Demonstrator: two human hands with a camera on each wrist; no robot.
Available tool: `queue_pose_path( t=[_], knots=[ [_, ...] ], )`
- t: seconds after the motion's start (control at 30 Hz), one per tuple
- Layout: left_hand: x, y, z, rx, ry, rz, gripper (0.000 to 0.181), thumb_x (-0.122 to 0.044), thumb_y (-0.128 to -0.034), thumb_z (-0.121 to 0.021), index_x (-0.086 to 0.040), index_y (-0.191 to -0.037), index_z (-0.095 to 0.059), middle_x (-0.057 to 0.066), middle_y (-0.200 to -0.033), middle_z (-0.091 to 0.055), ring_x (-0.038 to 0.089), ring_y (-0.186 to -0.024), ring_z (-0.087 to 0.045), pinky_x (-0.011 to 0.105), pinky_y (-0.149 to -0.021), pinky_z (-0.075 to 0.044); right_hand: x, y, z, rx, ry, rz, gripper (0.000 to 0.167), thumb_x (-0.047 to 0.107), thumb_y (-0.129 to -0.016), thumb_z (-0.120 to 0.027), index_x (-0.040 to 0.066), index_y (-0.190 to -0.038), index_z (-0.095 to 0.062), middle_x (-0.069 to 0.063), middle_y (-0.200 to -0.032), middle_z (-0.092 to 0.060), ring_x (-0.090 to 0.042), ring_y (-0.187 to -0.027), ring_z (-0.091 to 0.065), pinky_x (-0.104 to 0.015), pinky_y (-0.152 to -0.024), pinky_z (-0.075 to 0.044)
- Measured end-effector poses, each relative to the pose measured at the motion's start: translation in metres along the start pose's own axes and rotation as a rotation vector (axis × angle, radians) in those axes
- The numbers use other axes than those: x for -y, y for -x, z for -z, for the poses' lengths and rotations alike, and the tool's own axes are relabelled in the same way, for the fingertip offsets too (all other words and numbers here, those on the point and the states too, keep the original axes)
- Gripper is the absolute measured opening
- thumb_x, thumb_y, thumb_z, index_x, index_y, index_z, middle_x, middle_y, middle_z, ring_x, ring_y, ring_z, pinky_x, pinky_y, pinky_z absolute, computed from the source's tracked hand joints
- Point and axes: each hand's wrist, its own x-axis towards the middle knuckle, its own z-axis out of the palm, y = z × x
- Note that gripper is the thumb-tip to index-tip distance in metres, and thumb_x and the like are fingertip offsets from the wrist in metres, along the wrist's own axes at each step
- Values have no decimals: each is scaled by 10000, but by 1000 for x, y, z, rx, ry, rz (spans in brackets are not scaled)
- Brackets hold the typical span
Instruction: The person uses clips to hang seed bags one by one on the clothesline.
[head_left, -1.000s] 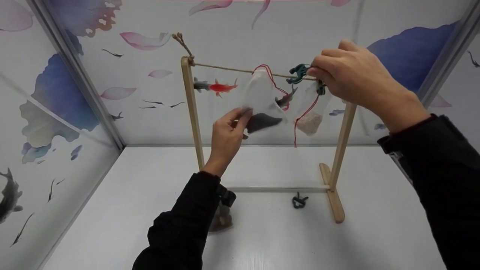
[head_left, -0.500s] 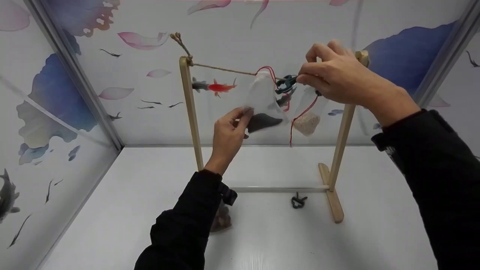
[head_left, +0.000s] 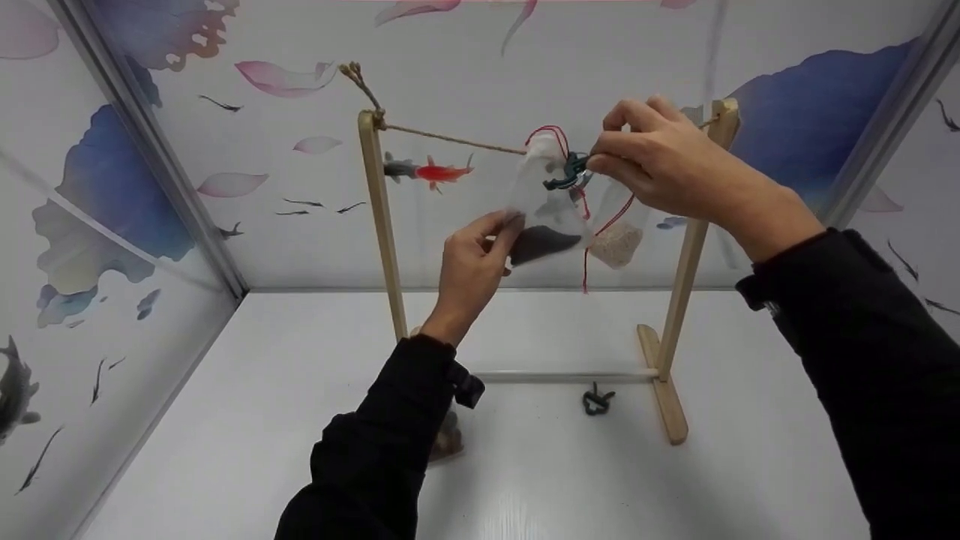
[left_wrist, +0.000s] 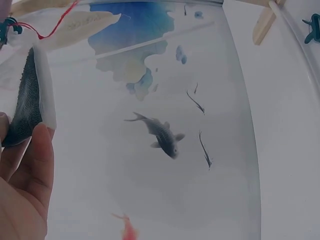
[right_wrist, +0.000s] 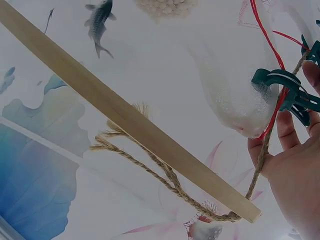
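Observation:
A white mesh drawstring bag (head_left: 531, 191) with dark contents and a red cord is up against the twine rope (head_left: 450, 138). My left hand (head_left: 476, 262) pinches the bag's lower left side, near the dark filling (left_wrist: 26, 100). At the bag's upper right, my right hand (head_left: 660, 165) grips a dark green plastic clip (head_left: 571, 172) between thumb and fingers. In the right wrist view the clip (right_wrist: 280, 80) straddles the mesh and red cord beside the rope; whether it bites on them I cannot tell. A second bag (head_left: 616, 247) with pale grains hangs just to the right, its top hidden behind my right hand.
The rope runs between two wooden posts (head_left: 381, 217) of a stand, joined low down by a white rod (head_left: 562, 376). A loose green clip (head_left: 598, 400) lies on the white table (head_left: 600, 480). A bag with brown contents (head_left: 448, 439) is partly behind my left sleeve.
My right hand has brought the clip leftward and down from above the rope to the bag's upper edge. The left hand has shifted slightly right with the bag.

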Motion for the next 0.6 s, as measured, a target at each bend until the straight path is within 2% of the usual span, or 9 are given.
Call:
queue_pose_path(
  t=[0.13,0.33,0.6],
  knots=[
    [2,2,-1,0,5,-3,206,-209,-1023,-642,-113,-1160,-761,-5,-1005,-749,150,-704,-681,311,-576,-558,2,0,0,55,0,-33,165,190,-1030,-616,49,-1088,-678,-155,-1103,-547,-340,-960,-449,-458,-744,-362],
    [3,3,-3,1,15,-2,220,-224,-1025,-638,-116,-1177,-755,-7,-1015,-747,143,-735,-688,322,-582,-568,8,0,2,190,6,-137,369,299,-1056,-567,5,-1275,-527,-182,-1200,-530,-383,-1085,-460,-549,-822,-370],
    [6,6,-5,15,-1,3,200,-212,-1025,-637,-89,-1145,-741,12,-995,-736,144,-714,-701,323,-579,-572,9,5,-1,181,9,-193,516,431,-1058,-519,27,-1378,-510,-195,-1249,-543,-392,-1155,-459,-602,-916,-341]
  ],
)
